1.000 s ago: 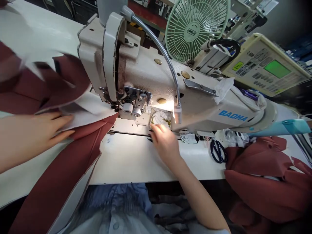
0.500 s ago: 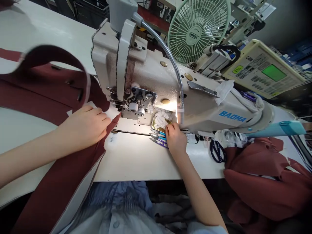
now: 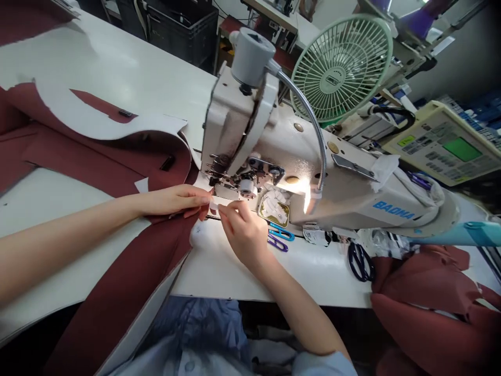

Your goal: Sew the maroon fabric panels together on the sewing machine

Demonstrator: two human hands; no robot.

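My left hand (image 3: 178, 200) is closed on the edge of a maroon fabric piece (image 3: 129, 271) with a pale backing, just left of the sewing machine's (image 3: 258, 130) needle area. A small white tag (image 3: 213, 206) is pinched between the thumb and fingers of my right hand (image 3: 246, 230). That tag sits right at my left fingertips, against the fabric edge; whether both hands grip it is unclear. Behind my right hand stands a small tin tray (image 3: 288, 218) of white tags. Blue thread snips (image 3: 282, 231) and purple thread snips (image 3: 277, 243) lie beside it, partly covered by the hand.
Dark-handled scissors (image 3: 360, 262) lie on the white table (image 3: 313, 282). More maroon fabric (image 3: 430, 297) is heaped at the right. A green fan (image 3: 340, 73) and a control panel (image 3: 446, 143) stand behind the machine, whose lamp is lit.
My right hand has moved left from the tray to my left hand, bringing a white tag. The raised loop of maroon fabric has settled on the table. The view has shifted.
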